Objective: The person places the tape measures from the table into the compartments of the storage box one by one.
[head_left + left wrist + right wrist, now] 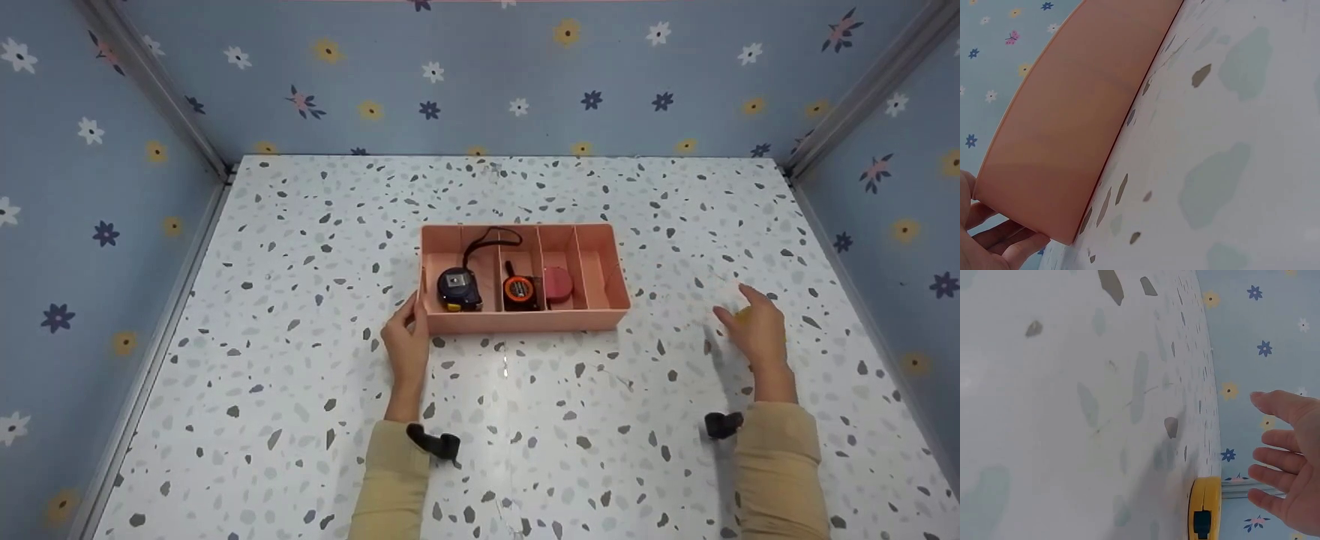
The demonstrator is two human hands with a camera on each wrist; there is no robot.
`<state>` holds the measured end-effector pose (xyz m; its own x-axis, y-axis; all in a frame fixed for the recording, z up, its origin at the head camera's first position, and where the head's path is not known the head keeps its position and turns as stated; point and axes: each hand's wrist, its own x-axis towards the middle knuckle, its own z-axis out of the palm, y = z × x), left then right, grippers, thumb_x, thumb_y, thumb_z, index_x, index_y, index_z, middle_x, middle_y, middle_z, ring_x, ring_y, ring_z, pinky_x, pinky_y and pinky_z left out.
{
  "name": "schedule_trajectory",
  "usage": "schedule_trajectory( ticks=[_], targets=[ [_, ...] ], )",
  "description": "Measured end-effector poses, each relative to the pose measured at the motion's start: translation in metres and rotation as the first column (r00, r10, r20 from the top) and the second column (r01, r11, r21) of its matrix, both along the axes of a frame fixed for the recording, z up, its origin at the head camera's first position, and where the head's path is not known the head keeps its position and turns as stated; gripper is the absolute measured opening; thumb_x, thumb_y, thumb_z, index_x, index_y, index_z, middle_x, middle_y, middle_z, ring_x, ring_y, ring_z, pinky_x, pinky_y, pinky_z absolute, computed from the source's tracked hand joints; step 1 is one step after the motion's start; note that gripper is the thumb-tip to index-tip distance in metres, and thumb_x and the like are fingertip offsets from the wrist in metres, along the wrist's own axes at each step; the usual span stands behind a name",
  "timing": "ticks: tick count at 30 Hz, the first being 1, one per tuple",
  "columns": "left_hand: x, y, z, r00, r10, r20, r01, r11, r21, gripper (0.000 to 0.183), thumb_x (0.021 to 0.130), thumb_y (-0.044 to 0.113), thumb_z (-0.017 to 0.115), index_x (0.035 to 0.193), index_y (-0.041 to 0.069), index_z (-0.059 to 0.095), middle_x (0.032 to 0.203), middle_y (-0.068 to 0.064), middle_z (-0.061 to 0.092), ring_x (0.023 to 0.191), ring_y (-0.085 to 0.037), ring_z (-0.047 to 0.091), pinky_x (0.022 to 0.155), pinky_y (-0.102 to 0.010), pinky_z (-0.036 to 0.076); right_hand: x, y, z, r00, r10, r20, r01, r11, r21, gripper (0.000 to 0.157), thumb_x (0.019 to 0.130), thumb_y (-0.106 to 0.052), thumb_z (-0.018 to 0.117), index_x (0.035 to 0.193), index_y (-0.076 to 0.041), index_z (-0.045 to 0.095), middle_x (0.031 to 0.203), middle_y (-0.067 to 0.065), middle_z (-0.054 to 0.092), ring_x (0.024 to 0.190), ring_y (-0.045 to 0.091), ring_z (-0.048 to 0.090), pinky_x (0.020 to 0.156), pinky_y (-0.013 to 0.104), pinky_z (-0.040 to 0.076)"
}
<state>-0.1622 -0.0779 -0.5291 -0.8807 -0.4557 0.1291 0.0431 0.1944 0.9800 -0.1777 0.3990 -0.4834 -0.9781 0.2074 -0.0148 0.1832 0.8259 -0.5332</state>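
A pink divided storage box (525,321) stands on the speckled table. My left hand (407,341) holds its left end near the front corner; in the left wrist view the fingers (1022,247) lie against the short end wall. Inside, the wide left compartment has a dark blue tape measure (456,283) with a black wrist strap. An orange and black tape measure (519,289) sits to its right, then a round pink item (557,283). My right hand (761,330) is over a yellow tape measure (1212,500), fingers spread and apart from it; in the head view the hand mostly hides it.
The box's rightmost compartment (598,277) shows bare pink floor. Flower-patterned panels (480,75) enclose the table (525,435) at the back and both sides. A black wrist-camera mount sits on each sleeve (780,465).
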Motion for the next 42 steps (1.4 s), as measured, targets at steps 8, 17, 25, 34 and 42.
schedule_trajectory(
  ticks=[8,17,25,34,42],
  targets=[
    [0.001,-0.001,0.000,1.000,-0.002,0.003,0.002,1.000,0.005,0.028,0.090,0.011,0.050,0.115,-0.001,0.058,0.111,-0.013,0.060,0.093,-0.019,0.058,0.079,-0.027,0.048,0.003,0.015,-0.005,0.988,-0.107,0.110,0.109,0.994,-0.012,0.071,0.088,-0.035,0.052,0.138,0.005,0.020,0.138,0.029,0.020,0.124,0.042,0.022,0.102,0.051,0.019],
    [0.003,-0.001,-0.001,1.000,-0.008,-0.029,0.008,1.000,0.002,0.029,0.090,0.013,0.051,0.114,-0.001,0.058,0.110,-0.013,0.060,0.092,-0.021,0.058,0.077,-0.028,0.049,0.006,0.022,-0.009,0.987,-0.113,0.116,0.113,0.994,0.007,0.071,0.089,-0.029,0.051,0.137,0.008,0.015,0.135,0.033,0.023,0.119,0.045,0.026,0.101,0.052,0.021],
    [0.003,-0.001,-0.001,1.000,-0.022,-0.014,0.022,1.000,0.013,0.029,0.090,0.011,0.050,0.116,-0.001,0.057,0.112,-0.013,0.059,0.095,-0.021,0.057,0.080,-0.028,0.048,0.007,0.027,-0.015,0.964,-0.197,0.180,0.207,0.978,-0.037,0.075,0.088,-0.033,0.050,0.139,0.004,0.009,0.138,0.031,0.018,0.123,0.043,0.023,0.102,0.050,0.019],
    [0.003,-0.001,-0.002,1.000,-0.022,0.009,0.022,1.000,-0.009,0.029,0.091,0.012,0.049,0.117,0.001,0.056,0.114,-0.011,0.058,0.096,-0.017,0.056,0.081,-0.025,0.047,0.006,0.031,-0.022,0.940,-0.242,0.241,0.254,0.967,-0.020,0.075,0.089,-0.032,0.049,0.138,0.007,0.009,0.138,0.030,0.018,0.124,0.042,0.022,0.103,0.049,0.018],
    [0.001,-0.001,0.000,1.000,-0.001,-0.010,0.001,1.000,-0.014,0.028,0.090,0.011,0.051,0.114,-0.001,0.058,0.110,-0.013,0.060,0.092,-0.018,0.058,0.079,-0.027,0.048,0.005,0.031,-0.024,0.939,-0.268,0.216,0.280,0.959,-0.029,0.074,0.088,-0.032,0.051,0.139,0.006,0.012,0.138,0.030,0.020,0.124,0.042,0.023,0.103,0.048,0.018]
  ],
)
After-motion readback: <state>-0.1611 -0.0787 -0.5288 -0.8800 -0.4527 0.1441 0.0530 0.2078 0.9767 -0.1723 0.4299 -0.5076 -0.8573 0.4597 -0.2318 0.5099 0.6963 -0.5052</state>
